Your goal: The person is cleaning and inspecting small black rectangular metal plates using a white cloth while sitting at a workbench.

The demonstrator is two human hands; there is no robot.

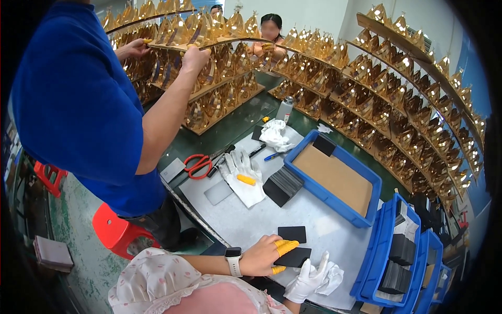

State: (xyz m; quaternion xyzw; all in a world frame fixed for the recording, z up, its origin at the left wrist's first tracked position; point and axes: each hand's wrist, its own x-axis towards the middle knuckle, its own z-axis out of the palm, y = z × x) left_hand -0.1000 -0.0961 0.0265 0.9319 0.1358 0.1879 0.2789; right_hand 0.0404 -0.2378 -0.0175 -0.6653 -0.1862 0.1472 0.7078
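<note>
My left hand [260, 256], with yellow finger cots and a watch on the wrist, pinches a thin black rectangular plate [294, 258] by its left side. My right hand [302, 285] wears a white glove. Its fingers are bent at the plate's right end, and a crumpled white cloth [330, 278] is bunched against them. Just beyond lies another black plate [292, 234], flat on the pale work surface [251, 222]. A stack of black plates [282, 187] stands farther off, beside a blue tray [369, 217] lined with brown board [334, 175].
White glove [243, 175], red-handled scissors [198, 166], pens, a rag [275, 136] and a bottle [285, 109] lie beyond. Blue bins [389, 246] of black plates stand right. Racks of gold pieces [387, 78] line the back. A co-worker in blue [78, 99] handles a board at left, by a red stool [112, 230].
</note>
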